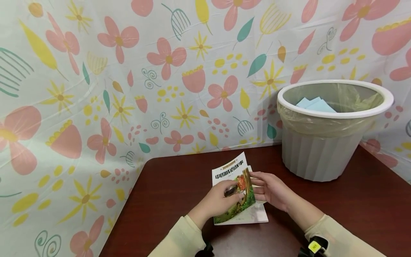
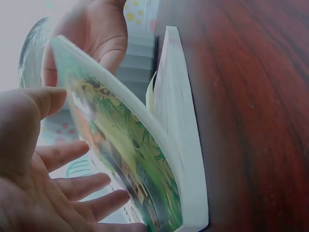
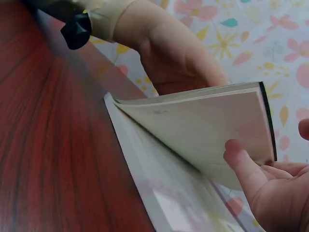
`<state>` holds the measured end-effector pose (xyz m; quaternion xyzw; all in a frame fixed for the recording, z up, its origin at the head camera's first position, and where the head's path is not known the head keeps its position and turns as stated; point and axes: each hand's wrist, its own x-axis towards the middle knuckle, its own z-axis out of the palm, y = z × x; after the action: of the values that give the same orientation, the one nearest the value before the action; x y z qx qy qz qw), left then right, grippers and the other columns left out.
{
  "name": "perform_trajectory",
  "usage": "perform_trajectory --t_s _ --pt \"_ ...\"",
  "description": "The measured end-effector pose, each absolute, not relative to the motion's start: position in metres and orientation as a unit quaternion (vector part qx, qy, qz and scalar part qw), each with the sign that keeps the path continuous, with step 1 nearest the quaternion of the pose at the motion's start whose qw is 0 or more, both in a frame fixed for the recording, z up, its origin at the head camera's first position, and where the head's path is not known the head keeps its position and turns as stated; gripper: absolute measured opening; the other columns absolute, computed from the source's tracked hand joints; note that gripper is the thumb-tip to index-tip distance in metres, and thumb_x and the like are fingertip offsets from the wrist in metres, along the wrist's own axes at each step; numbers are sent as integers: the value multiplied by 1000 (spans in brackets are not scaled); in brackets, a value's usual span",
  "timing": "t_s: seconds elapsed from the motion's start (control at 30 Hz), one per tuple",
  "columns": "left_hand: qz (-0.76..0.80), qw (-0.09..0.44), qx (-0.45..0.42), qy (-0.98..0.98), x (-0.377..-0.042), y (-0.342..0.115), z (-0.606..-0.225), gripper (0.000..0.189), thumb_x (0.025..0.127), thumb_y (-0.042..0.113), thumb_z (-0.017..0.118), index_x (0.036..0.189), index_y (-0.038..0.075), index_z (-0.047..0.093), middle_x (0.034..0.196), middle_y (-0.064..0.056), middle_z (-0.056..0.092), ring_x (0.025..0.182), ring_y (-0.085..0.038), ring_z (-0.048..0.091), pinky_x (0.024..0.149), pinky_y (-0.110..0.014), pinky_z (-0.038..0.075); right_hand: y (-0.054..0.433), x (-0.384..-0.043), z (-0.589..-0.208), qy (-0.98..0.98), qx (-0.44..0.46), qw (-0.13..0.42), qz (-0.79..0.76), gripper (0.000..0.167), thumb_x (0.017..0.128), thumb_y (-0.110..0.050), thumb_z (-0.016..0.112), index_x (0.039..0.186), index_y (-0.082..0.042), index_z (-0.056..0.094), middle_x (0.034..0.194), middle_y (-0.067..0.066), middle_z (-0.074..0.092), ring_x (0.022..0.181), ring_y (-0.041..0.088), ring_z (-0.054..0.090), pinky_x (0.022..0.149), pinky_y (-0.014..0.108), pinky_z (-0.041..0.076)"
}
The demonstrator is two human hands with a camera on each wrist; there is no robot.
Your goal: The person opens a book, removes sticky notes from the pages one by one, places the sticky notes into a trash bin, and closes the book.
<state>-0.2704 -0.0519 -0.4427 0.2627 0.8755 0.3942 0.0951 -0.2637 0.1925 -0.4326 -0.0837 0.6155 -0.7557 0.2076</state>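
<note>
A paperback book (image 1: pixel 229 172) with Chinese characters and a colourful picture on its cover lies on the dark red table. Its cover and a block of pages are raised at an angle; the lower pages (image 3: pixel 159 193) lie flat. Against the picture side, my left hand (image 1: pixel 221 198) rests with its fingers spread and loosely bent. My right hand (image 1: pixel 273 189) is at the raised edge, pinching the lifted part. One digit (image 3: pixel 237 152) presses the inner page in the right wrist view. Part of that hand is hidden behind the cover in the left wrist view.
A large grey bin (image 1: pixel 316 153) with a white rim and a yellowish liner stands at the right rear of the table. Light blue sheets (image 1: pixel 318 105) show inside it. Flower-patterned cloth (image 1: pixel 167 89) hangs behind the wooden table (image 1: pixel 160 189).
</note>
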Motion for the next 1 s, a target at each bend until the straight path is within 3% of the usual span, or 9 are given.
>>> perform_trajectory --t_s 0.2,0.43,0.57,0.7,0.8,0.9,1.0 --pt "433 98 246 862 -275 -57 -441 59 102 56 55 154 30 47 159 3 48 144 -31 50 112 -53 46 176 -266 -421 654 -103 195 -724 72 108 -44 47 162 0 26 165 29 29 131 34 61 98 43 58" --pt "519 94 218 821 -282 -64 -439 54 105 50 52 155 28 46 158 -9 48 139 -33 54 106 -51 51 153 -266 -412 677 -135 191 -698 70 109 -41 46 165 -7 21 168 28 20 147 51 38 100 52 56" --pt "580 97 181 788 -286 -69 -436 51 106 48 51 153 27 49 154 -10 52 139 -31 53 105 -52 51 138 -265 -410 689 -146 187 -685 70 109 -44 45 166 -13 20 171 23 13 150 51 32 102 55 54" --pt "645 115 129 744 -289 -76 -432 53 106 50 49 153 24 50 148 -8 56 128 -24 57 85 -47 58 123 -264 -410 705 -171 179 -664 67 110 -46 42 166 -16 20 174 16 9 155 48 24 108 62 47" --pt "690 127 107 704 -291 -83 -429 58 107 51 47 155 18 47 134 -5 64 110 -17 63 76 -40 58 110 -265 -412 718 -195 169 -647 65 111 -44 42 166 -18 22 174 12 14 157 43 20 110 65 43" --pt "722 127 100 672 -294 -91 -426 60 108 49 45 155 12 45 116 -1 68 97 -12 65 76 -35 57 97 -265 -414 734 -206 154 -628 62 110 -42 44 165 -21 25 173 9 20 157 40 23 110 67 42" --pt "741 120 104 652 -297 -101 -424 59 109 48 42 154 9 44 121 -5 66 98 -11 65 81 -33 57 86 -264 -416 756 -216 138 -602 61 109 -42 46 164 -24 27 172 8 24 155 38 28 112 65 41"
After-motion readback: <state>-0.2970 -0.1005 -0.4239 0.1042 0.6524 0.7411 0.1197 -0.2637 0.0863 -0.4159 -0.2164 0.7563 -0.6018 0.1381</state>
